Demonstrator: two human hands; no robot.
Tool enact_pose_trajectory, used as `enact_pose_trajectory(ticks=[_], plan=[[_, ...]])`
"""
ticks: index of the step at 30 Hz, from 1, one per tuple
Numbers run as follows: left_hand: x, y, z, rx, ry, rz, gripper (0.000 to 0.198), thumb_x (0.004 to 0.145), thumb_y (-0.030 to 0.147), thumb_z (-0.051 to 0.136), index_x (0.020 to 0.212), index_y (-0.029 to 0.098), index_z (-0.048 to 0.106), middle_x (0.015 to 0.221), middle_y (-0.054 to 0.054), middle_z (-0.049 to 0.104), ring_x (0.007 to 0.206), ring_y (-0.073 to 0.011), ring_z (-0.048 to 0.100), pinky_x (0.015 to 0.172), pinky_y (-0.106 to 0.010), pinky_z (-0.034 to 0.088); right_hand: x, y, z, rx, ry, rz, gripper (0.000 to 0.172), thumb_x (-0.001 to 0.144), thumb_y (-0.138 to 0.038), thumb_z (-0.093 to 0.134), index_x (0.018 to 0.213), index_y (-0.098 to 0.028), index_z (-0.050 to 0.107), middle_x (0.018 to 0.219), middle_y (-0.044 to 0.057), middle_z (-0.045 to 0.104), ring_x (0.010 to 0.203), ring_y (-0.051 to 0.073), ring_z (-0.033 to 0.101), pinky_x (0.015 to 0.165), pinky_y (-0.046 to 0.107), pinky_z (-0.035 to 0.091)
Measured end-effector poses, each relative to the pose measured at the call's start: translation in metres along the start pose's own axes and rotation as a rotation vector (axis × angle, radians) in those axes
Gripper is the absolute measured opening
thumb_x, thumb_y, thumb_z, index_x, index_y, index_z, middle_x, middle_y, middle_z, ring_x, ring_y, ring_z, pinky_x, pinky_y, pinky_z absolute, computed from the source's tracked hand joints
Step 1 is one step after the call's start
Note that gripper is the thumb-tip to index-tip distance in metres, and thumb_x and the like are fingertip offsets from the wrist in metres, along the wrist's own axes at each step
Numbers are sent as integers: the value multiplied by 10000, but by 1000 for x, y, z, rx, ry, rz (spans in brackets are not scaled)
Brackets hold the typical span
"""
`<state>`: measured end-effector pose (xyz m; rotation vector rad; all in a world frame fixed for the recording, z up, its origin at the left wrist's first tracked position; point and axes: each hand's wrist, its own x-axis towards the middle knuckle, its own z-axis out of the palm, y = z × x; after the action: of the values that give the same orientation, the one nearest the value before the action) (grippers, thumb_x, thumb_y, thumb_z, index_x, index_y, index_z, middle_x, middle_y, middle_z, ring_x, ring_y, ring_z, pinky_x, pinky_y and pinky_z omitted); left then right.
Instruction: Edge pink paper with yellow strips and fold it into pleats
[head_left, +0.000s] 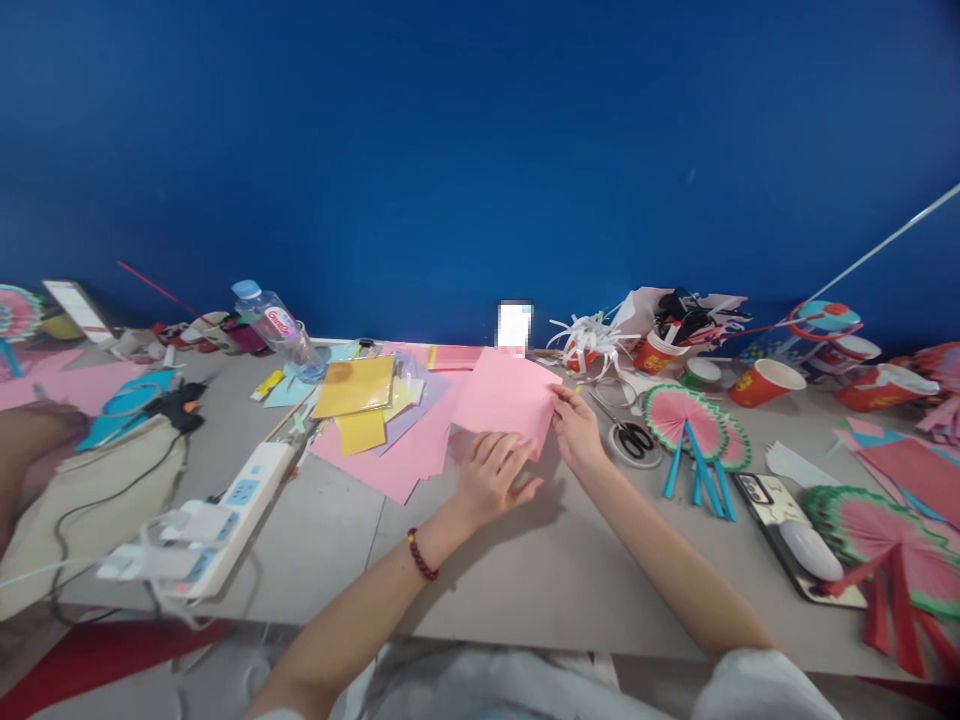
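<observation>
A pink paper sheet [504,392] is raised at an angle above the table in front of me. My right hand [576,425] pinches its right edge between thumb and fingers. At the sheet's lower edge is my left hand [491,480], its fingers apart, with the fingertips against or just in front of the paper; whether they touch it I cannot tell. Left of the sheet lie more pink papers [405,470], and on them a yellow paper pack [354,387]. Black-handled scissors [631,440] rest to the right of my right hand.
Paper fans [686,420] with blue handles lie at the right, near a phone [765,520] with a white mouse [810,550] on it. A power strip [244,500] and a bottle [277,325] stand left. Red cups [766,383] line the back. Another person's hand [49,430] shows far left.
</observation>
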<state>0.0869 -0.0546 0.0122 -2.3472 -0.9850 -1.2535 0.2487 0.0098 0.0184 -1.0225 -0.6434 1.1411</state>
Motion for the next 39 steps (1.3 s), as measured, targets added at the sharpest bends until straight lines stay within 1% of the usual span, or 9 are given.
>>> enact_pose_trajectory(ticks=[3, 9, 13, 15, 21, 26, 29, 33, 39], plan=[[-4, 6, 9, 35, -54, 19, 504, 831, 488, 563, 1201, 146, 579, 1106, -130, 641, 1033, -253, 562, 950, -375, 391, 2, 11, -5, -13, 37, 10, 319, 583, -316, 717, 870, -202, 638, 813, 1, 643, 692, 126, 564, 643, 272, 480], [-12, -9, 22, 95, -245, -33, 272, 893, 165, 476, 1134, 180, 603, 1063, -115, 657, 976, -236, 584, 898, -381, 384, -3, 34, -12, -151, 32, 43, 342, 653, -352, 645, 952, -186, 644, 827, 40, 675, 695, 156, 610, 614, 298, 513], [-14, -22, 23, 50, -317, -70, 225, 903, 118, 442, 1012, 173, 631, 949, -102, 665, 891, -213, 593, 813, -361, 397, -6, 41, -22, -348, -5, -25, 372, 703, -339, 570, 1020, -164, 653, 806, 37, 687, 655, 155, 609, 598, 298, 504], [-14, -26, 22, 50, -304, -45, 218, 902, 99, 439, 984, 167, 629, 912, -86, 665, 854, -200, 591, 781, -344, 398, -5, 37, -31, -538, -43, -142, 353, 738, -307, 526, 1029, -161, 661, 835, 43, 699, 684, 166, 612, 627, 309, 497], [-15, -27, 22, 44, -294, -21, 235, 897, 62, 414, 952, 165, 618, 900, -65, 659, 847, -180, 588, 762, -309, 422, -7, 13, -62, -1298, -276, -764, 286, 834, -159, 465, 1014, -182, 685, 909, 87, 711, 866, 240, 577, 752, 360, 431], [-18, -31, 23, 40, -323, -23, 230, 900, 61, 397, 927, 156, 604, 907, -66, 649, 857, -178, 588, 765, -304, 451, -14, 2, -67, -1750, -388, -1011, 216, 882, -152, 492, 987, -153, 681, 841, 121, 679, 803, 261, 542, 693, 384, 377], [-19, -37, 21, 27, -377, -32, 228, 906, 73, 392, 935, 162, 600, 915, -67, 641, 870, -178, 587, 745, -298, 462, -13, -2, -66, -1793, -459, -1083, 198, 886, -139, 489, 920, -153, 684, 885, 130, 667, 836, 258, 547, 720, 386, 390], [-16, -46, 16, -7, -453, -25, 220, 904, 79, 407, 957, 173, 599, 909, -58, 629, 879, -180, 586, 714, -287, 465, -6, -5, -70, -1667, -591, -1132, 264, 915, -129, 422, 942, -176, 680, 985, 121, 679, 939, 237, 570, 840, 395, 415], [-11, -48, 19, 26, -534, 6, 329, 898, 95, 464, 1200, 215, 516, 1017, -64, 589, 954, -193, 552, 781, -322, 458, -2, 4, -75, -1547, -760, -1183, 266, 924, -158, 407, 993, -191, 662, 1049, 114, 688, 1008, 222, 600, 881, 398, 461]])
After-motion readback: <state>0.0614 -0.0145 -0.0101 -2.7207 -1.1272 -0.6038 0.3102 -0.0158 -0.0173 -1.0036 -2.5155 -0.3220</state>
